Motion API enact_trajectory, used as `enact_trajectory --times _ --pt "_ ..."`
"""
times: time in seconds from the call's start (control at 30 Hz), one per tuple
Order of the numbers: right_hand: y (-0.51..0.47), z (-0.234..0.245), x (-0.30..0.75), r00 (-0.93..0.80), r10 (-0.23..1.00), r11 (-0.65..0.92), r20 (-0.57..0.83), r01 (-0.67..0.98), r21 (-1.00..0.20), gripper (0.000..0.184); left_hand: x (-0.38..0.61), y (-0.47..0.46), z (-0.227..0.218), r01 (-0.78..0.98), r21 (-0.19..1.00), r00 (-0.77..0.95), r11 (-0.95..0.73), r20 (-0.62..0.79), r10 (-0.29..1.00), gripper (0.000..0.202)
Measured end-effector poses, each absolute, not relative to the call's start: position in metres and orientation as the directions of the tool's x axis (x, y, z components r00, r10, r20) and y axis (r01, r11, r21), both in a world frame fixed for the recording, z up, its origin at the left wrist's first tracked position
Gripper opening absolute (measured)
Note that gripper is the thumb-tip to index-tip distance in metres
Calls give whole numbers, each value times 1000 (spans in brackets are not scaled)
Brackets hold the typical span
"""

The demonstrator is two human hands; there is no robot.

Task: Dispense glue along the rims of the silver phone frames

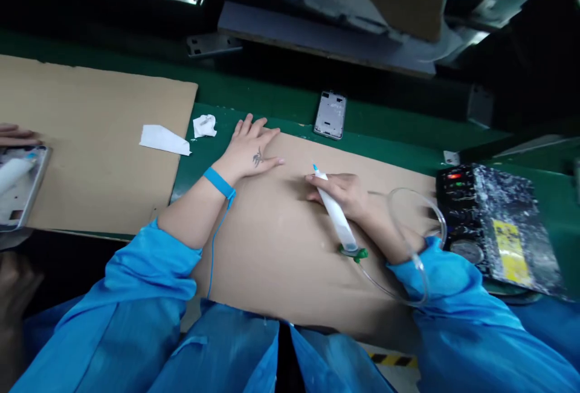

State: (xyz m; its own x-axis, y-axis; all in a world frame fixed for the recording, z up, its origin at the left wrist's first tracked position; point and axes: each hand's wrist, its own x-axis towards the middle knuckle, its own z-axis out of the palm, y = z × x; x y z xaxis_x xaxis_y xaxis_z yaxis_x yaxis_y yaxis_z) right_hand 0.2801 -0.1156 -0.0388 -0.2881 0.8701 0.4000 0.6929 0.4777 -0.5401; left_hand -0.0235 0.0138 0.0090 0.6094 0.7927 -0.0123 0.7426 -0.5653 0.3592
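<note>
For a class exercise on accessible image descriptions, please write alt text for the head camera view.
The person's right hand grips a white dispensing syringe with a clear tube over a cardboard sheet, while the left hand, wearing a blue wrist strap, rests flat on it. A metal phone frame lies on the green bench beyond.

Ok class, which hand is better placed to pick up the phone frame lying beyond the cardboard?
Probably the left: the left hand lies empty on the cardboard, close to the phone frame, while the right hand is holding a syringe.
</note>
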Motion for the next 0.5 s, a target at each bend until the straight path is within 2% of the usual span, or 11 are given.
enact_trajectory --times 0.1,0.3,0.43,0.5 --pt "-112 -41 273 -304 847 504 435 717 -481 43 -20 11 13 754 354 605 -554 -45 795 95" --pt "-66 -35 267 -224 863 432 453 792 -431 42 -17 6 13 767 336 605 -546 -97 790 99" --pt "-18 -15 214 -248 881 416 403 810 -412 49 -17 7 5 736 351 630 -579 -43 775 114" --pt "14 -4 173 -290 874 460 390 755 -467 54 -17 7 0 735 347 618 -583 12 786 112"
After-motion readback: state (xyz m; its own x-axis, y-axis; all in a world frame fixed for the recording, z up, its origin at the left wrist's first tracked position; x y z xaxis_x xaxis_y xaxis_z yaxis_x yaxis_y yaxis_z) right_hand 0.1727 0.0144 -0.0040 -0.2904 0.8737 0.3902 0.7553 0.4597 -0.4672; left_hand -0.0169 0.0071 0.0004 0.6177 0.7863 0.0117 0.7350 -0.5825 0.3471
